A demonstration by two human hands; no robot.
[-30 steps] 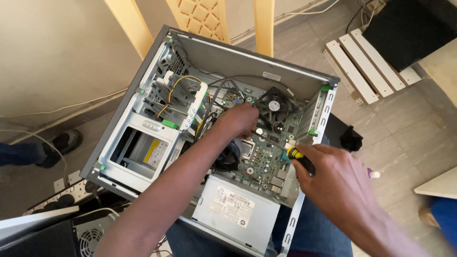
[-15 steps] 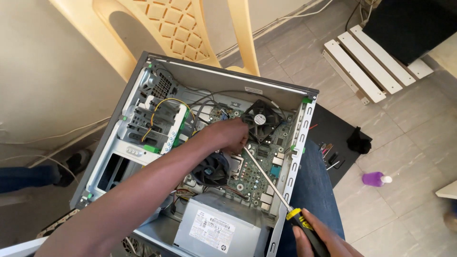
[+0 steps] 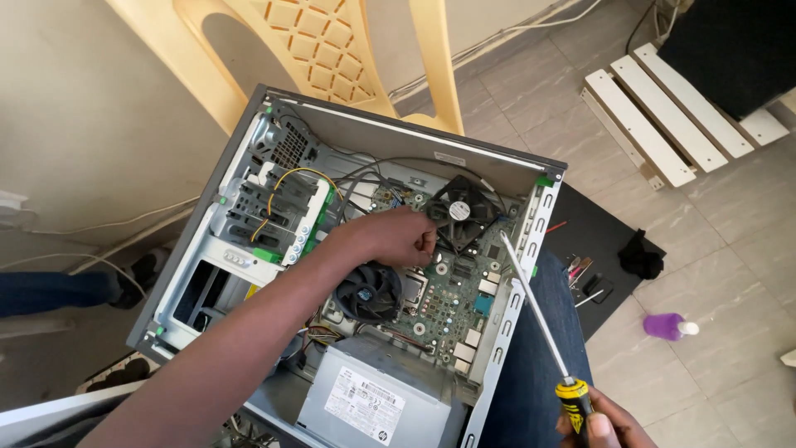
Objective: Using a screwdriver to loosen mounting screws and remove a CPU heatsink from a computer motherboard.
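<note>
The right hand (image 3: 601,427) is largely cut off at the frame's bottom edge, closed around a yellow-handled screwdriver (image 3: 539,319); the left hand (image 3: 398,236) is curled inside the open computer case (image 3: 506,365), fingertips hidden beside the black fan (image 3: 460,211)

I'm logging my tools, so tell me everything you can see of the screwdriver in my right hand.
The screwdriver has a long, thin, bare metal shaft and a yellow and black handle that looks like plastic or rubber. The right hand grips the handle at the bottom edge of the view. The shaft slants up and to the left, its tip reaching over the side wall of the open computer case. Whether the tip touches anything cannot be told.
</note>
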